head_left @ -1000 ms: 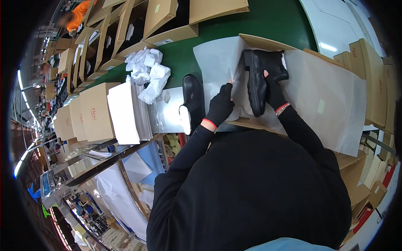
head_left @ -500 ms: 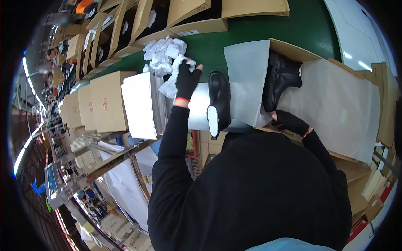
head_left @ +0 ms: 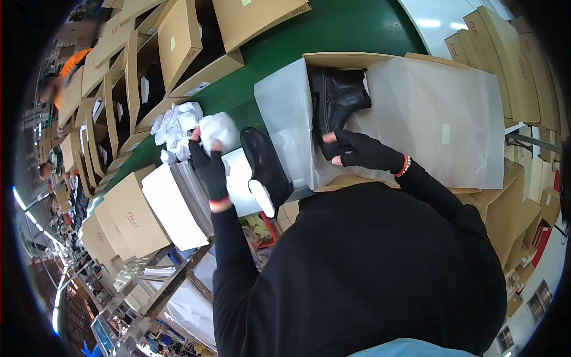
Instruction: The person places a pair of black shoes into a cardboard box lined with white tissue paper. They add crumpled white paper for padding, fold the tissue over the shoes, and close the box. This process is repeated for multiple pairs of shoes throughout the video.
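Observation:
My left hand (head_left: 209, 169), in a black fingerless glove, has its fingertips closed on a wad of crumpled white paper (head_left: 219, 130). More crumpled paper (head_left: 178, 128) lies just beyond it. A black ankle boot (head_left: 266, 163) with a white patch at its lower end rests beside that hand. Its matching boot (head_left: 344, 98) lies on its side in an open shoe box (head_left: 339, 59) lined with white tissue paper (head_left: 428, 119). My right hand (head_left: 369, 153), gloved the same way, reaches over the box, thumb and fingers around the toe of this boot.
A stack of white sheets (head_left: 178, 205) stands left, next to upright cardboard boxes (head_left: 128, 217). Open boxes with dark contents (head_left: 172, 44) line the far left of the green table (head_left: 351, 27). More cardboard boxes (head_left: 493, 65) stand at the right. A person in orange (head_left: 74, 62) is far left.
The view has turned and shifted. My left hand has lifted a paper wad away from the pile. My right hand has moved from the box's near edge onto the boot's toe.

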`<state>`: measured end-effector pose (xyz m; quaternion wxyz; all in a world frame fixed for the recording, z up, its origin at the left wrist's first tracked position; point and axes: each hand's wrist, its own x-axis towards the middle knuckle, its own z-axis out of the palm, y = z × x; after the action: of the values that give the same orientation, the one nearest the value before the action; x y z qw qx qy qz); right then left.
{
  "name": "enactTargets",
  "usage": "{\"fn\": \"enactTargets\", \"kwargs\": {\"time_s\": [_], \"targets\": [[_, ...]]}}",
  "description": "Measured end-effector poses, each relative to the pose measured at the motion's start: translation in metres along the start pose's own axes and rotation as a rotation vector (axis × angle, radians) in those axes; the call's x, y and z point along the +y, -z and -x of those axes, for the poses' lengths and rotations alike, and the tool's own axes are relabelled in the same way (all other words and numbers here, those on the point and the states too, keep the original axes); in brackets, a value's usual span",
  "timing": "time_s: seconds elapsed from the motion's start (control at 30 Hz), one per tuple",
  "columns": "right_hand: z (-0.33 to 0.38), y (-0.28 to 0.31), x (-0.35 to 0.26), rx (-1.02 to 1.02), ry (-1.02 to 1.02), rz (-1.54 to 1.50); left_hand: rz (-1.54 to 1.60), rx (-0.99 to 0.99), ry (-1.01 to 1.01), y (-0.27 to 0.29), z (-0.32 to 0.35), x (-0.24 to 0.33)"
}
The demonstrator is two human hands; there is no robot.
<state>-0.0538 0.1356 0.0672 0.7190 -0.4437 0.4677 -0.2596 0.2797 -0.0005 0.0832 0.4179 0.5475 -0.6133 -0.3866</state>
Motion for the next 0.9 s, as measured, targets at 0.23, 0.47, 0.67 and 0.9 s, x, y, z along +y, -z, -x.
{"fn": "enactTargets", "kwargs": {"time_s": [0.23, 0.47, 0.67, 0.9], "targets": [[0.014, -0.024, -0.012, -0.082, 0.351, -0.456, 0.883, -0.454, 0.316, -0.083, 0.114, 0.102], [0.065, -0.016, -0.012, 0.233, 0.221, -0.221, 0.124, -0.426, -0.093, -0.105, 0.142, 0.107], [0.078, -0.021, -0.002, 0.3, 0.253, -0.13, -0.243, -0.453, -0.204, -0.135, 0.159, 0.138], [0.036, 0.065, -0.002, -0.011, 0.351, 0.73, -0.46, -0.771, -0.47, -0.132, 0.134, 0.047]]}}
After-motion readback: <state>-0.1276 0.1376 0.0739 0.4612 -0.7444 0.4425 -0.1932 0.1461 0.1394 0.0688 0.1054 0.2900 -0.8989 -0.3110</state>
